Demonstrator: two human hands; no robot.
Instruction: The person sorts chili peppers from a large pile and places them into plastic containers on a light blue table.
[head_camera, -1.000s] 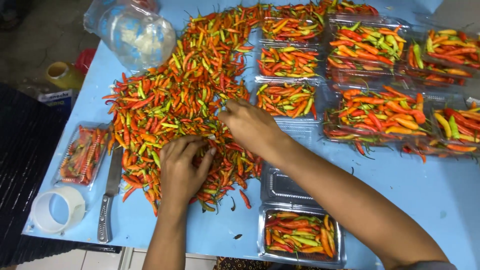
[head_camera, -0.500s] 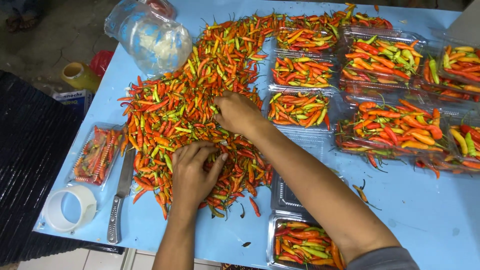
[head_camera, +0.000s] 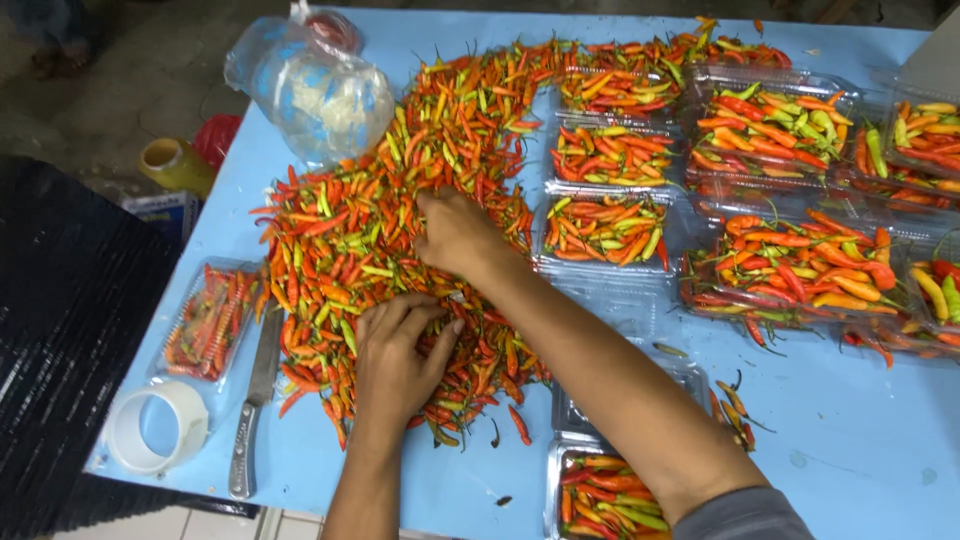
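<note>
Head view: both hands press palm-down, fingers loosely spread, into the heap of red, orange and green chili peppers (head_camera: 400, 230) on the blue table (head_camera: 850, 450); left hand (head_camera: 395, 355) nearer than right hand (head_camera: 455, 232).

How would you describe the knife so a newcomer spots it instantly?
Start at the blue table and go to its near left corner, left of the big loose chilli pile. The knife lies flat there, blade pointing away, between a roll of clear tape and the left hand. It is the only grey metal thing among plastic and peppers.
</note>
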